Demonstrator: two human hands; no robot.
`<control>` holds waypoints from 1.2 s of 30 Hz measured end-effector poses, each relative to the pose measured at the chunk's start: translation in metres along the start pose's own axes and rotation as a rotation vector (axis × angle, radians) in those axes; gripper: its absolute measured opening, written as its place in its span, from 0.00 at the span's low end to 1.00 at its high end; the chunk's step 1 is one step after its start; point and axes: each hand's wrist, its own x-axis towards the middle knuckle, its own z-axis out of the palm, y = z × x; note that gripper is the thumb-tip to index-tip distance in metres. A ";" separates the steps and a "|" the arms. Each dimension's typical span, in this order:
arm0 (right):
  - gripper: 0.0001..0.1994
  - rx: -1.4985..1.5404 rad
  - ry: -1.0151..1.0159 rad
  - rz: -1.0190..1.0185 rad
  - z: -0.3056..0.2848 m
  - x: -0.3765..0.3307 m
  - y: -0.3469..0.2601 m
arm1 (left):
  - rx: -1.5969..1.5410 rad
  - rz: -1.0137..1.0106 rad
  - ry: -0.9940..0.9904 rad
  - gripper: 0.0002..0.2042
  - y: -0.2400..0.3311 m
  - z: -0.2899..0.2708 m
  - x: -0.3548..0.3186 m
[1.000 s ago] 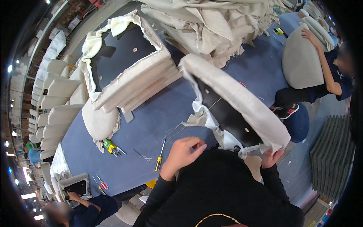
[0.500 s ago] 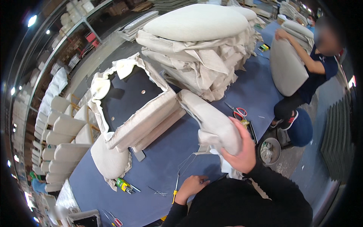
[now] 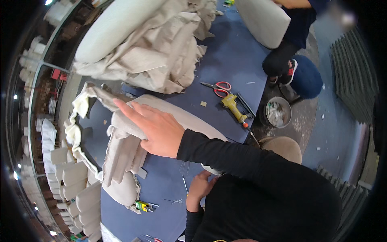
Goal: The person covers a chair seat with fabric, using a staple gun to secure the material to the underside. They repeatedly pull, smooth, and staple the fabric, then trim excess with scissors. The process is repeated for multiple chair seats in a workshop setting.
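A beige upholstered cushion (image 3: pixel 183 117) lies slantwise in front of me, its near end close to my body. My right hand (image 3: pixel 155 127) reaches across to its far left end and lies on the fabric, fingers stretched out. At the near end, my left hand (image 3: pixel 200 186) is closed at the cushion's lower edge; its fingertips are partly hidden. Beside it, a thin-shafted tool (image 3: pixel 185 184) with thread loops lies on the blue table (image 3: pixel 161 177). Past my right hand sits an upturned beige upholstered seat frame (image 3: pixel 121 157) with a dark underside and foam edging.
Red-handled scissors (image 3: pixel 221 88) and a yellow staple gun (image 3: pixel 234 107) lie toward the table's right edge. Heaped beige covers (image 3: pixel 161 52) stand at the back. A co-worker (image 3: pixel 300 28) holds another cushion (image 3: pixel 264 22). A bucket (image 3: pixel 278 113) and round stool (image 3: pixel 282 149) stand right.
My right hand has moved left from the cushion's near end to its far end. The cushion's near end now lies closer to me, by my left hand. The view has shifted right.
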 end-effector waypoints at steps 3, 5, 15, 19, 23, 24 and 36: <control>0.58 0.090 0.062 -0.019 -0.034 0.005 0.000 | 0.065 -0.094 0.145 0.12 0.027 -0.003 0.008; 0.57 0.047 0.162 -0.083 -0.047 0.003 0.006 | 0.244 -0.295 0.102 0.13 0.006 -0.011 0.002; 0.36 0.968 -0.128 0.212 -0.018 -0.012 0.134 | 0.042 0.334 1.273 0.41 0.124 -0.082 0.084; 0.41 -0.375 -0.187 0.420 -0.028 -0.033 0.346 | 0.631 -0.115 1.201 0.17 0.128 -0.080 0.092; 0.51 -0.869 -0.217 0.610 -0.065 -0.080 0.449 | 0.612 -0.048 1.108 0.17 0.138 -0.060 0.092; 0.49 -0.772 -0.237 0.619 -0.075 -0.084 0.476 | 0.625 -0.026 1.061 0.19 0.146 -0.060 0.097; 0.19 1.155 0.054 0.650 -0.124 -0.048 0.225 | 0.558 0.248 1.034 0.23 0.139 -0.047 0.090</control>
